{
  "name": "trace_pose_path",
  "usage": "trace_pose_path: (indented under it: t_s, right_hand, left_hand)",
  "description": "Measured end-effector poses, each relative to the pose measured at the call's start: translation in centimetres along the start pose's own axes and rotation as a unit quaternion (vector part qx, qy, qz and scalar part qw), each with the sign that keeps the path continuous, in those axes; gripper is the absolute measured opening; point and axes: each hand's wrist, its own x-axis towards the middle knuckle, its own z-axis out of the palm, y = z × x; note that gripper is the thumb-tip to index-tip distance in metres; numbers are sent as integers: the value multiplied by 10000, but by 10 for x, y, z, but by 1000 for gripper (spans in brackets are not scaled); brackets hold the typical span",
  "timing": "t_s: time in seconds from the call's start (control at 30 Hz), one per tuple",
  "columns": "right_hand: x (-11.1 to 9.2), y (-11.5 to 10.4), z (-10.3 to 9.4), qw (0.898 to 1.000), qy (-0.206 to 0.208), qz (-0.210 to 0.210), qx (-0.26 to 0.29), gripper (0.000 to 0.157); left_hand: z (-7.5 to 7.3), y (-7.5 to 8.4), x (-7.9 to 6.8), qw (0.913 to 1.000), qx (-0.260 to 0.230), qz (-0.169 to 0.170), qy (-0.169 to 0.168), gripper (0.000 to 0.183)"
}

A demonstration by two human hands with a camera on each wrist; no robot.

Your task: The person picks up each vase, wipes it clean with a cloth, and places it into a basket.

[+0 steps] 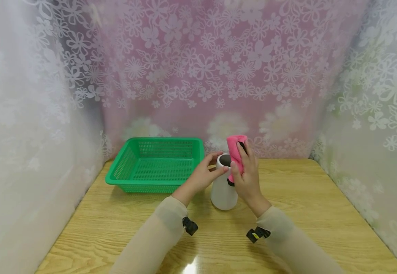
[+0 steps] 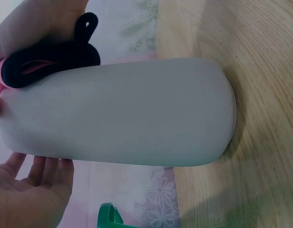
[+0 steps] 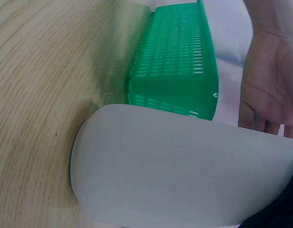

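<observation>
A tall white vase (image 1: 224,197) with a rounded base and a narrower open mouth stands upright on the wooden table. My left hand (image 1: 202,174) holds it near the top, thumb by the rim and fingers around the far left side. In my right hand (image 1: 248,179) is a folded pink cloth (image 1: 234,152) with black edging, held against the right side of the vase's rim. The left wrist view shows the cloth's black edge (image 2: 51,59) and small loop lying along the vase wall (image 2: 127,114). In the right wrist view the vase (image 3: 175,166) fills the foreground.
A green perforated plastic basket (image 1: 165,182) sits on the table (image 1: 297,205) to the left, close to the left hand. Behind the table hangs a pink flowered curtain (image 1: 198,76), with pale flowered curtains at both sides.
</observation>
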Motion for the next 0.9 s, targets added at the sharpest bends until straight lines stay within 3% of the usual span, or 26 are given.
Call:
trace_pose_path:
  t_s: [0.33,0.9]
  right_hand:
    - [-4,3,4,9997,123,57,-180,51]
    - [-6,4,2,9972,30,674,328,53]
  left_hand:
    - [0,0,-1,10000,-65,41,-36,65]
    - [0,0,0,10000,5,50,-7,69]
